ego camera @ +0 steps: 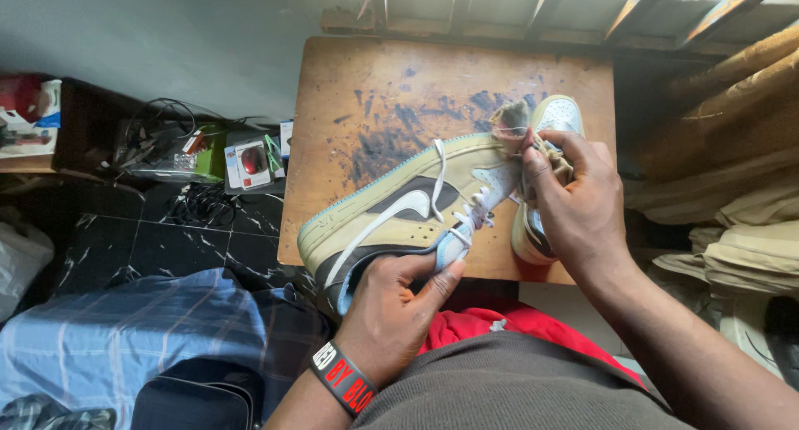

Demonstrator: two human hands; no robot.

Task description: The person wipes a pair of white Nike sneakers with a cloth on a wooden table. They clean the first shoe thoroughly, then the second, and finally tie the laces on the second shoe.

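While the sneaker [399,209] lies on its side over the near edge of the stained wooden counter [349,89], we see the left hand [391,309] with its grip clamped on the heel, and the right hand [578,201] pinching a rag [514,122] against the tongue. A second shoe [559,114] stands just behind.

A worn wooden bench [374,80], stained with dark blue blotches, stands against a pale grey wall [166,30]; daylight falls on slatted wood [583,5] above it; the floor [166,238] is black marble-veined tile; cables and small boxes [200,159] clutter a low dark shelf at left.
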